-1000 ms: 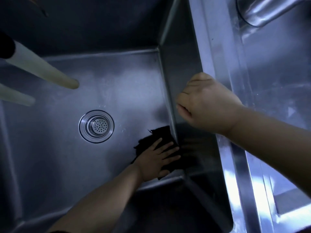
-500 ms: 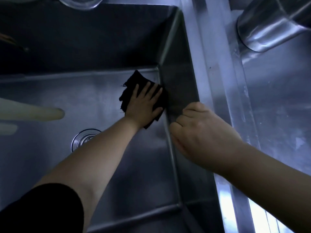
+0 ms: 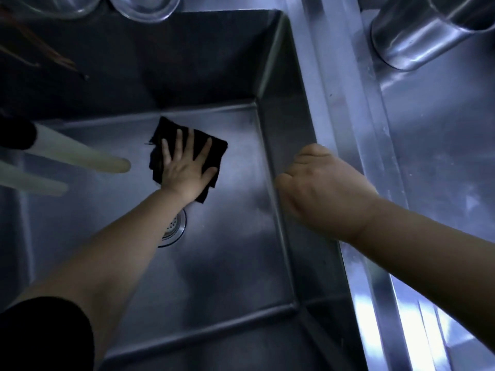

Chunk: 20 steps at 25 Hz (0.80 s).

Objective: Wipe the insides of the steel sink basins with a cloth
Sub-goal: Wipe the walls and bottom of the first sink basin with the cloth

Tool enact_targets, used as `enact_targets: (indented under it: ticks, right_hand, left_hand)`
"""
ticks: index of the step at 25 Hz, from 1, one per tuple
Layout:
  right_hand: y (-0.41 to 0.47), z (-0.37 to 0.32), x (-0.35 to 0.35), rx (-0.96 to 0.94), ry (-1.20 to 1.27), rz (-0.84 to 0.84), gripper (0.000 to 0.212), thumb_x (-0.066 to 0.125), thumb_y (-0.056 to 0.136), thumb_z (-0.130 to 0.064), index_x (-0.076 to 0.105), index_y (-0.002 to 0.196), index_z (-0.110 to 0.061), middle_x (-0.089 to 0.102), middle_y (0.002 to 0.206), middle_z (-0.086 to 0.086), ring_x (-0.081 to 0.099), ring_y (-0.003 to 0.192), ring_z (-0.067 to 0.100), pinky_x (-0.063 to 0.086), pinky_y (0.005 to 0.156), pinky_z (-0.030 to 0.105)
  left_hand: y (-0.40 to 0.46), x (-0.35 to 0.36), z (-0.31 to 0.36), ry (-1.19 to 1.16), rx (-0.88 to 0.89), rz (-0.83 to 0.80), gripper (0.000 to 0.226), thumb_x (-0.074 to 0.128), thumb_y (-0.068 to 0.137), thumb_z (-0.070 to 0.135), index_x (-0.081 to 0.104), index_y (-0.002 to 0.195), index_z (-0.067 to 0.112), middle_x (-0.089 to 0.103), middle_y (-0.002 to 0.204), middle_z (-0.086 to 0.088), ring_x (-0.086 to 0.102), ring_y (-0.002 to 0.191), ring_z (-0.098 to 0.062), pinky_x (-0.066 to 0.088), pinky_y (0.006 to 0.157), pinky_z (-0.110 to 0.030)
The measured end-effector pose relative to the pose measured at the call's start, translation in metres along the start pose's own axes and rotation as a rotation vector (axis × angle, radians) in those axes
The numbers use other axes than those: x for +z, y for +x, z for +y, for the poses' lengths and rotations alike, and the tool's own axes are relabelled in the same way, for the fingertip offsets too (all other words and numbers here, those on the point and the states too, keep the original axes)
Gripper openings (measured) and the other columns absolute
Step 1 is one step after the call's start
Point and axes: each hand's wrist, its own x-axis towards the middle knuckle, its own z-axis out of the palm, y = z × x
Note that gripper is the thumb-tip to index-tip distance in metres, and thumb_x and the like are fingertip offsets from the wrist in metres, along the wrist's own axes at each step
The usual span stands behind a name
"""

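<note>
Our left hand (image 3: pixel 184 167) presses the cloth (image 3: pixel 214 148) flat, fingers spread, to scrub the basin (image 3: pixel 227 263) floor; our right hand (image 3: pixel 321 188), fingers curled, braces on the rim.

the left arm (image 3: pixel 112 263) is stretched forward and down from the lower left corner, bare below a dark short sleeve (image 3: pixel 45 336). the left hand (image 3: pixel 184 167) is laid palm down, the fingers (image 3: pixel 179 137) held straight and spread, the thumb set out to the right side. the right forearm (image 3: pixel 428 242) is brought in from the right edge, angled up and to the left, the wrist slightly bent. the right hand (image 3: pixel 321 188) is seen from the back, its fingers curled under and away from the camera, the knuckles raised; what is gripped beneath cannot be told
</note>
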Motion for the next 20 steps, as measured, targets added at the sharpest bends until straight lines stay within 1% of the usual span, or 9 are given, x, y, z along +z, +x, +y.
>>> enact_targets:
  ticks: [3,5,7,12,15,16,17,18,20]
  right_hand:
    - [-0.001,-0.003,-0.001,0.008,0.021,0.009,0.022,0.057,0.072,-0.011,0.045,0.055,-0.017,0.046,0.047,0.004,0.04,0.043,0.024,0.046,0.067,0.033]
    - [-0.002,-0.004,-0.002,0.01,0.025,0.009,0.022,0.056,0.071,-0.01,0.045,0.054,-0.016,0.046,0.046,0.004,0.041,0.042,0.025,0.047,0.068,0.034]
    - [-0.001,-0.004,-0.004,0.019,0.001,-0.013,0.022,0.056,0.072,-0.007,0.046,0.053,-0.015,0.046,0.046,0.005,0.042,0.042,0.025,0.047,0.069,0.035]
    - [-0.001,-0.01,-0.008,0.014,-0.018,0.002,0.024,0.049,0.076,-0.01,0.047,0.052,-0.014,0.045,0.045,0.005,0.042,0.041,0.024,0.05,0.072,0.037]
    - [-0.001,-0.01,-0.011,0.01,0.006,0.014,0.027,0.043,0.08,-0.015,0.046,0.054,-0.017,0.044,0.046,0.003,0.042,0.043,0.024,0.048,0.073,0.036]
    - [0.0,-0.009,-0.012,0.011,0.009,0.007,0.028,0.041,0.081,-0.017,0.046,0.054,-0.018,0.043,0.047,0.002,0.042,0.044,0.023,0.046,0.074,0.036]
    - [0.001,-0.009,-0.011,0.015,0.0,0.004,0.028,0.04,0.083,-0.018,0.046,0.055,-0.018,0.042,0.048,0.001,0.042,0.044,0.023,0.045,0.074,0.036]
    - [0.001,-0.01,-0.01,0.019,-0.015,0.009,0.029,0.039,0.083,-0.018,0.047,0.055,-0.018,0.043,0.048,0.001,0.042,0.045,0.023,0.044,0.074,0.036]
    - [-0.001,-0.011,-0.006,0.013,-0.042,0.022,0.029,0.043,0.082,-0.017,0.05,0.054,-0.015,0.045,0.049,0.004,0.044,0.046,0.025,0.042,0.074,0.036]
  left_hand:
    - [-0.06,0.026,0.011,0.034,0.135,0.034,0.068,0.029,0.088,0.055,0.026,0.148,0.024,0.014,0.158,-0.016,0.002,0.145,-0.037,-0.019,0.112,-0.05]
    - [-0.101,0.042,0.025,0.053,0.239,0.027,0.067,0.034,0.084,0.054,0.033,0.144,0.025,0.028,0.153,-0.017,0.015,0.143,-0.037,-0.01,0.115,-0.053]
    - [-0.137,0.055,0.037,0.042,0.314,0.007,0.065,0.039,0.083,0.053,0.034,0.141,0.025,0.035,0.15,-0.017,0.021,0.14,-0.036,0.002,0.114,-0.056]
    - [-0.202,0.067,0.048,0.062,0.482,-0.22,0.065,0.039,0.078,0.055,0.044,0.138,0.03,0.042,0.146,-0.012,0.025,0.138,-0.034,0.009,0.111,-0.056]
    - [-0.181,0.056,0.035,0.073,0.477,-0.227,0.065,0.04,0.077,0.056,0.044,0.138,0.032,0.042,0.147,-0.008,0.033,0.138,-0.031,0.013,0.111,-0.055]
    - [-0.165,0.049,0.032,0.049,0.438,-0.174,0.065,0.04,0.078,0.055,0.043,0.139,0.031,0.041,0.148,-0.008,0.034,0.138,-0.032,0.013,0.112,-0.055]
    - [-0.149,0.042,0.027,0.032,0.392,-0.115,0.065,0.04,0.081,0.054,0.039,0.142,0.03,0.036,0.151,-0.008,0.03,0.14,-0.032,0.009,0.114,-0.054]
    - [-0.13,0.036,0.02,0.039,0.348,-0.059,0.065,0.039,0.086,0.054,0.029,0.146,0.03,0.024,0.156,-0.008,0.019,0.145,-0.031,0.001,0.116,-0.053]
    - [-0.097,0.025,-0.001,0.036,0.217,-0.068,0.068,0.032,0.094,0.056,0.002,0.15,0.034,-0.009,0.159,-0.003,-0.012,0.146,-0.025,-0.014,0.115,-0.05]
